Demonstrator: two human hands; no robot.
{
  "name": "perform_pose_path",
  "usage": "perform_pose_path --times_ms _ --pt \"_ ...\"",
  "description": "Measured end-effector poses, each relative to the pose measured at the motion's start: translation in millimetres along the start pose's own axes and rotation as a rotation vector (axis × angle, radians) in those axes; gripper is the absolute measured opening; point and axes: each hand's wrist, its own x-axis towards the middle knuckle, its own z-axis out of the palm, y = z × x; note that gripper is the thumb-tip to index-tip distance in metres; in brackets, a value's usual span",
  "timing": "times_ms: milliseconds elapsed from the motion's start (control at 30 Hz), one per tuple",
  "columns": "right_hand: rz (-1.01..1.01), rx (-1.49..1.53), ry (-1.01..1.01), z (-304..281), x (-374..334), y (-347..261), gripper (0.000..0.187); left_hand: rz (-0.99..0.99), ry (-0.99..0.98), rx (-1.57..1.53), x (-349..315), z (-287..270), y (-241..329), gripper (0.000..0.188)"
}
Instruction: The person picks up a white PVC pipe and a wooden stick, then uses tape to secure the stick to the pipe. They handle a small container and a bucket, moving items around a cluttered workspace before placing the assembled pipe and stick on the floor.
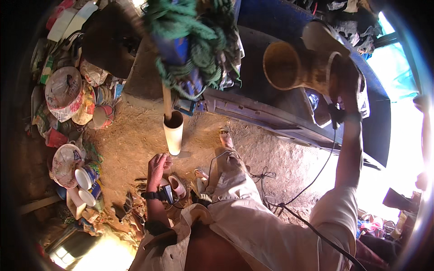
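"Any writing to be seen?"
"Some, on the left: dark letters on a pale round bucket [63,86], and red print low on its side."
"Anything else?"
"Marks on the second bucket [66,163] below it, and a printed blue-and-white tub [93,171] beside that."
"Legible?"
"Mostly too small and blurred."

Wearer's two hands [157,170], one flared brown vessel [312,70], one upright pale tube [173,139]
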Motion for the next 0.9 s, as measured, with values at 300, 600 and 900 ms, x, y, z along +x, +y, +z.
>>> perform_pose_path --times_ms 300,600,900 --pt "0.222 -0.281 -0.168 -112 -13 0 0.026 0.028 0.131 -0.23 -69 -70 -76 0.032" --pt "0.194 0.144 0.266 -105 36 -6 0.036 0.066 0.274 -0.239 -110 -96 -72 0.032" --pt "0.093 -0.344 0.349 -137 26 138 0.039 0.22 0.338 -0.044 -49 -87 5 0.033"
